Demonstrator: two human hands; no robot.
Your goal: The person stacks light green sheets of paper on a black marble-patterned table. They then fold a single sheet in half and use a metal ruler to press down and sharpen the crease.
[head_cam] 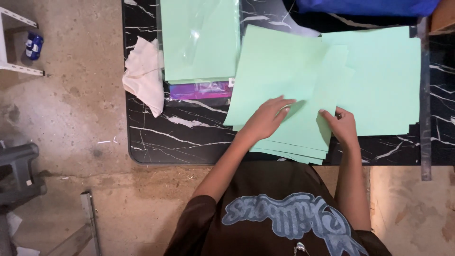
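A loose stack of mint-green paper sheets (279, 71) lies on a black marble-patterned table (180, 137). My left hand (268, 116) rests flat on the top sheet, fingers spread and pressing it down. My right hand (341, 124) pinches the right edge of a green sheet near the stack's lower right corner. More green sheets (384, 80) lie spread to the right, partly under the stack.
A wrapped pack of green paper (199, 40) lies at the back left over a purple packet (201, 90). A crumpled white cloth (142, 76) hangs over the table's left edge. Blue fabric (365, 5) sits at the back. A blue can (34, 45) stands on the concrete floor.
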